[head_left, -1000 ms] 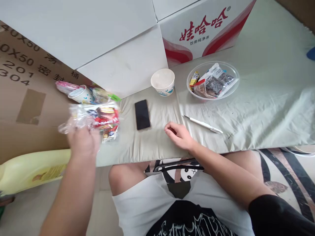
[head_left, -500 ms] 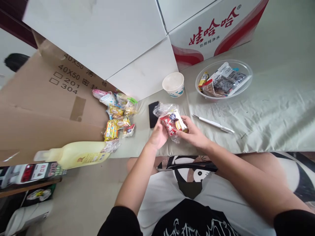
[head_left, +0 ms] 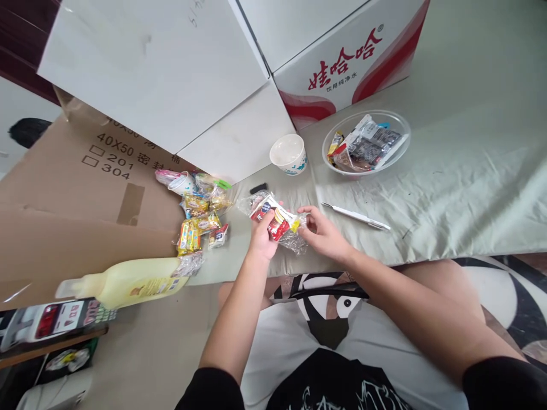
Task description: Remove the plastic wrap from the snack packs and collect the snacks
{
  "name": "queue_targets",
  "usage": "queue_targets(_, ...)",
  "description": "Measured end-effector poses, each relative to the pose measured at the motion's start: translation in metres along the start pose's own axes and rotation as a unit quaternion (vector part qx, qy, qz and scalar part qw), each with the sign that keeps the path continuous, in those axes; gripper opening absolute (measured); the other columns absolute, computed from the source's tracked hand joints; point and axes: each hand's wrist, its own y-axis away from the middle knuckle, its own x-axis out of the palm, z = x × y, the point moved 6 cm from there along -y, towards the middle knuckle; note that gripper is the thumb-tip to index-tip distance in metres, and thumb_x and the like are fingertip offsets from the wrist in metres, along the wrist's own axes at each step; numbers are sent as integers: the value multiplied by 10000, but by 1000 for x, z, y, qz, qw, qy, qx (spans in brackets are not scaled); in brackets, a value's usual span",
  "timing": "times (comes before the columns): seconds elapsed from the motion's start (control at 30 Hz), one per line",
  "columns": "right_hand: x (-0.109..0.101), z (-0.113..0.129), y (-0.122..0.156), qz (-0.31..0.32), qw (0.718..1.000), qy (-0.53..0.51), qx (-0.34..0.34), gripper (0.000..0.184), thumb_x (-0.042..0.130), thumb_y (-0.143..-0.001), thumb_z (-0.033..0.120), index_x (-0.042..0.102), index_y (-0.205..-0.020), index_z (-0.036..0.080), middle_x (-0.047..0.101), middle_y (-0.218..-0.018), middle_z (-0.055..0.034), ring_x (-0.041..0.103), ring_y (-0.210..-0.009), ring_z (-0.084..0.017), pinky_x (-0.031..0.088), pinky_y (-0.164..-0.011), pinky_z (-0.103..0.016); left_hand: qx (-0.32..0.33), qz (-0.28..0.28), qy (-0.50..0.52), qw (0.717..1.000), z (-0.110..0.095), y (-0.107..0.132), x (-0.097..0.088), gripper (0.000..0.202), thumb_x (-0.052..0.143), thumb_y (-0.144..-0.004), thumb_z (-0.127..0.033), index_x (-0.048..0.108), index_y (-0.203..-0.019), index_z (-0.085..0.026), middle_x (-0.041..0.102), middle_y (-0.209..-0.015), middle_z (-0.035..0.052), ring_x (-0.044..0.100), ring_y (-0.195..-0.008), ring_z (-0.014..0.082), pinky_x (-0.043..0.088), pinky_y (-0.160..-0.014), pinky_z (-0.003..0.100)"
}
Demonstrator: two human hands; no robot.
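A red and white snack packet (head_left: 278, 221) with a clear plastic bag (head_left: 296, 242) around it is held above the table's near edge. My left hand (head_left: 263, 239) is closed on the packet, its thumb lying across the printed front. At the packet's right end, my right hand (head_left: 321, 232) has bent fingers pinching the clear plastic. Behind the packet, most of a black phone (head_left: 258, 188) is hidden.
A paper bowl (head_left: 289, 155) and a clear plastic basin (head_left: 387, 165) of packets stand farther back. On the right lies a white pen-like tool (head_left: 355, 216). Wrapped snacks (head_left: 208, 222) and a yellow bottle (head_left: 141, 280) are left, beside a cardboard box (head_left: 85, 216).
The packet has turned and shifted left, now covering most of the phone. My right hand has slid from the packet's face to the plastic at its right end. The camera view has shifted slightly.
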Motion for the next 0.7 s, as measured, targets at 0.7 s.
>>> queue_targets(0.7,-26,29,1,-139,964,179,-137,205,461,-757,69,594,-814,214,537,-879,-36,510,-777,-180,429,-719,-307,-76,64,-63,993,1,-12,-9,411,925,-528,-432,631,-655,-174,643,-762,7,632,-744,166,533,-722,312)
